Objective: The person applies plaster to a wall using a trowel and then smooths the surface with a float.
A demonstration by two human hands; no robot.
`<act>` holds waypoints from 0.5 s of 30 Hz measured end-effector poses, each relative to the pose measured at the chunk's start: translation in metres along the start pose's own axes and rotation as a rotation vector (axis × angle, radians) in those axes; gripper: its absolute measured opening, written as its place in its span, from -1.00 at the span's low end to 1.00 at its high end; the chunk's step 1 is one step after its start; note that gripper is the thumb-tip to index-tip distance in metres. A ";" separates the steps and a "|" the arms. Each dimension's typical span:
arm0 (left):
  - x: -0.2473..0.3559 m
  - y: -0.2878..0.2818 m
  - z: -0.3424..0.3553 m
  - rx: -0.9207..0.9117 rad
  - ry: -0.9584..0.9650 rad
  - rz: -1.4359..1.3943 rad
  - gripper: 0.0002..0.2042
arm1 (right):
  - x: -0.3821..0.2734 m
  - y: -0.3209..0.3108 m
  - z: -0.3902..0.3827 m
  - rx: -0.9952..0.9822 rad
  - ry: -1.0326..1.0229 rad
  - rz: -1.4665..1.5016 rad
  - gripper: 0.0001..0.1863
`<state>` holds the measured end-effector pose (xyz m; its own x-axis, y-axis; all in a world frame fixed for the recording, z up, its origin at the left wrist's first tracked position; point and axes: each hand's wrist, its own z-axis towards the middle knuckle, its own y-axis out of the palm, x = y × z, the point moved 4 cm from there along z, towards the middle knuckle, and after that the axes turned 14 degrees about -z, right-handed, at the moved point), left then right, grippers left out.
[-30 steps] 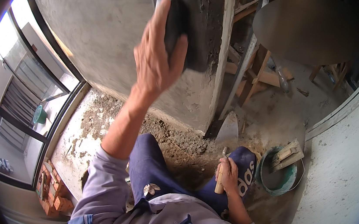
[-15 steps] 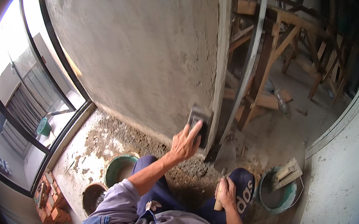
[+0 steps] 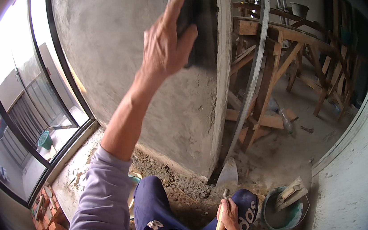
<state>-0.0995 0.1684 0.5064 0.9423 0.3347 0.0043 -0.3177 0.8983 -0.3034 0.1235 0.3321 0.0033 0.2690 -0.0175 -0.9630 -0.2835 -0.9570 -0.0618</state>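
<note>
My left hand (image 3: 164, 45) reaches high up the wall, closed on a dark plastering float (image 3: 187, 19). The float lies against the grey plastered wall (image 3: 112, 31), close to the wall's right-hand edge; motion blurs it a little. Low down by my right knee, my right hand (image 3: 228, 214) is wrapped round the light wooden handle of a trowel (image 3: 229, 173). Its metal blade points forward, close to the foot of the wall corner. My raised arm and sleeve hide part of the floor on the left.
A green bucket (image 3: 268, 209) with a wooden-backed float (image 3: 292, 194) in it stands right of my knee. A metal straightedge (image 3: 255, 64) rises beside the corner. Wooden trestles (image 3: 285, 49) stand beyond. Loose mortar (image 3: 173, 176) lies along the wall's foot; bricks (image 3: 58, 227) lie lower left.
My left hand has swept the float up the wall from near the corner's foot. The right hand still holds the trowel low, and the view has tilted up slightly.
</note>
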 end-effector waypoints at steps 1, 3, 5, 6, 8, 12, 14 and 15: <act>0.002 0.018 -0.023 0.016 0.058 -0.008 -0.33 | -0.001 -0.004 -0.001 0.018 0.004 -0.022 -0.72; 0.006 0.044 -0.080 -0.001 0.068 -0.047 -0.30 | -0.007 -0.007 0.001 0.017 -0.049 -0.010 -0.71; 0.008 0.054 -0.170 -0.166 -0.143 -0.106 -0.26 | -0.011 -0.002 -0.002 -0.012 -0.096 0.038 -0.71; 0.008 0.062 -0.220 -0.288 -0.299 -0.125 -0.22 | -0.015 -0.002 -0.001 -0.027 -0.098 0.059 -0.70; 0.011 0.048 -0.274 -0.346 -0.276 -0.079 -0.28 | -0.029 -0.006 0.000 -0.054 -0.095 0.093 -0.70; 0.019 0.017 -0.154 -0.030 -0.089 -0.224 -0.31 | -0.113 -0.041 -0.010 -0.068 -0.229 0.149 -0.58; 0.029 0.003 -0.076 0.046 -0.022 -0.214 -0.29 | -0.181 -0.050 -0.014 -0.139 -0.307 0.151 -0.55; 0.032 -0.004 -0.047 0.074 0.056 -0.155 -0.29 | -0.216 -0.048 -0.020 -0.169 -0.365 0.159 -0.55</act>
<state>-0.0630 0.1625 0.4628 0.9843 0.1763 -0.0085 -0.1734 0.9570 -0.2324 0.0971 0.3765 0.2199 -0.1180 -0.0945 -0.9885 -0.1318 -0.9852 0.1099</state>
